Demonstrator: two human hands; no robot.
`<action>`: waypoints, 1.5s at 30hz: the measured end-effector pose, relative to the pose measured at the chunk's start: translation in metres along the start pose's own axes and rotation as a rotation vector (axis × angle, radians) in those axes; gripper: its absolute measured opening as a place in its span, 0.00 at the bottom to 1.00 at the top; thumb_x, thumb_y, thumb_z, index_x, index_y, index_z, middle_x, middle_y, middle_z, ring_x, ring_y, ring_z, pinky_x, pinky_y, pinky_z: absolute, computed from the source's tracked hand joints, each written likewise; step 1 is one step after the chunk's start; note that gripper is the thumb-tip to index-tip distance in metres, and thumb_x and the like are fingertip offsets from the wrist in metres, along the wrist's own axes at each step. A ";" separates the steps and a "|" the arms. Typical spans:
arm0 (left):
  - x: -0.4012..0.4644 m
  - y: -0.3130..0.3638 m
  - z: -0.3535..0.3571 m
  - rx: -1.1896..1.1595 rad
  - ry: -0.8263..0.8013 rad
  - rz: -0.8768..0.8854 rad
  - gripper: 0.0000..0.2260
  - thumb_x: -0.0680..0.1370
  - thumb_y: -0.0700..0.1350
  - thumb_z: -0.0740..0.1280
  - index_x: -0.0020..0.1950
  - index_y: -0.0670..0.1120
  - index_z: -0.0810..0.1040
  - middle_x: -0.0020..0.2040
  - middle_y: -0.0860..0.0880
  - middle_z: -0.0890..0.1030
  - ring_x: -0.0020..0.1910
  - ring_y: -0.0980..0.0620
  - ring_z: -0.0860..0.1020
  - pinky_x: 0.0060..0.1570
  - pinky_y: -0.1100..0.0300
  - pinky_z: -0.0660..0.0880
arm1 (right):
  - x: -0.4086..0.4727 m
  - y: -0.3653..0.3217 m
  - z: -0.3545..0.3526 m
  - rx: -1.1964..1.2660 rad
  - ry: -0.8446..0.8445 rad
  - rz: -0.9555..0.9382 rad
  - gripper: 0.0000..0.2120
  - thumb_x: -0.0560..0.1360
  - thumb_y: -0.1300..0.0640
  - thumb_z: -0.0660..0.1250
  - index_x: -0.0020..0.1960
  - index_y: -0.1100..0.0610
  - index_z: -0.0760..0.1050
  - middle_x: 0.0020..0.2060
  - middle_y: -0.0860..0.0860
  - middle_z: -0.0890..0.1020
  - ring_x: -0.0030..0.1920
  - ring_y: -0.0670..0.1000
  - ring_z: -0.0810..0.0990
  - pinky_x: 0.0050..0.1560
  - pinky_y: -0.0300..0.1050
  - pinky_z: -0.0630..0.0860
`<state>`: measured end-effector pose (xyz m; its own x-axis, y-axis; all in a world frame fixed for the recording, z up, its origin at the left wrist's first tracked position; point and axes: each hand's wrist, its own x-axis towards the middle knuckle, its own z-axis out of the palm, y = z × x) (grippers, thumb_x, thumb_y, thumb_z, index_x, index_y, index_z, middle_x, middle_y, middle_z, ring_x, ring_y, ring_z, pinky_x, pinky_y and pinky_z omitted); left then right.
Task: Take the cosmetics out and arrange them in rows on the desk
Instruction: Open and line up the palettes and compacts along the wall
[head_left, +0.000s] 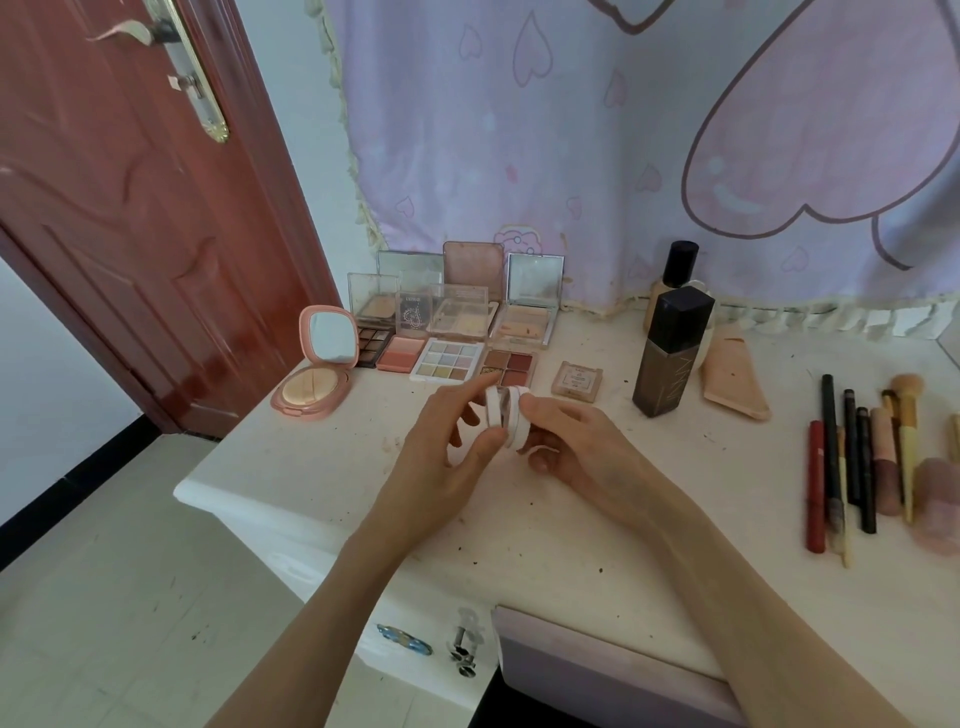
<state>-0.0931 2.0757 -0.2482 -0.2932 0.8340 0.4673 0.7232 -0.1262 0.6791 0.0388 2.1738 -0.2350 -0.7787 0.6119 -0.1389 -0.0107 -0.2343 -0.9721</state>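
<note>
Curtain: a big purple cloth with pink hearts is hung behind the desk.
Door: a dark red door with a gold handle plate is seen at the left.
Desk: a white top, marked with small dark specks, is seen under all the things.
Drawer: a pale purple drawer is pulled out at the near edge of the desk.
Left hand: it is held above the middle of the desk, and its thumb and fingers are curled round the left half of the small white jar.
Right hand: it is held just beside the left hand, and its fingers are wrapped round the right half of the same jar.
Small white jar: it is lifted off the desk and held between both hands, with its two round halves a little apart.
Dark bottle: it is stood upright at the right of the hands.
Pink tube: it is laid flat just beside the dark bottle.
Round pink compact: it is left open at the far left, with its mirror up.
Open palettes: they are set in two rows at the back, close together.
Brushes and pencils: they are laid side by side at the right.
Small square compact: it is placed shut between the palettes and the dark bottle.
</note>
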 end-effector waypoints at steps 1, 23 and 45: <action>0.001 0.000 -0.001 -0.025 0.027 -0.030 0.18 0.74 0.57 0.62 0.62 0.64 0.63 0.54 0.62 0.72 0.49 0.61 0.73 0.46 0.71 0.71 | 0.000 0.000 0.000 0.020 -0.001 -0.015 0.25 0.65 0.45 0.67 0.57 0.59 0.77 0.43 0.53 0.79 0.41 0.49 0.74 0.39 0.40 0.71; -0.006 -0.084 -0.051 0.533 0.224 -0.492 0.26 0.69 0.59 0.68 0.62 0.48 0.76 0.60 0.46 0.76 0.60 0.43 0.68 0.57 0.58 0.57 | 0.059 0.019 0.065 -0.925 0.196 -0.228 0.21 0.71 0.55 0.69 0.63 0.57 0.73 0.58 0.54 0.70 0.61 0.53 0.66 0.58 0.38 0.63; -0.016 -0.059 -0.042 0.608 0.460 -0.532 0.25 0.69 0.50 0.72 0.61 0.40 0.72 0.51 0.40 0.78 0.51 0.38 0.70 0.50 0.48 0.67 | 0.093 0.018 0.106 -0.871 0.325 -0.318 0.17 0.75 0.65 0.61 0.63 0.61 0.68 0.58 0.57 0.71 0.56 0.56 0.73 0.54 0.43 0.67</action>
<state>-0.1575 2.0470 -0.2726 -0.8057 0.3895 0.4463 0.5873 0.6238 0.5157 -0.1006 2.1462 -0.2452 -0.6076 0.7586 0.2354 0.3782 0.5369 -0.7541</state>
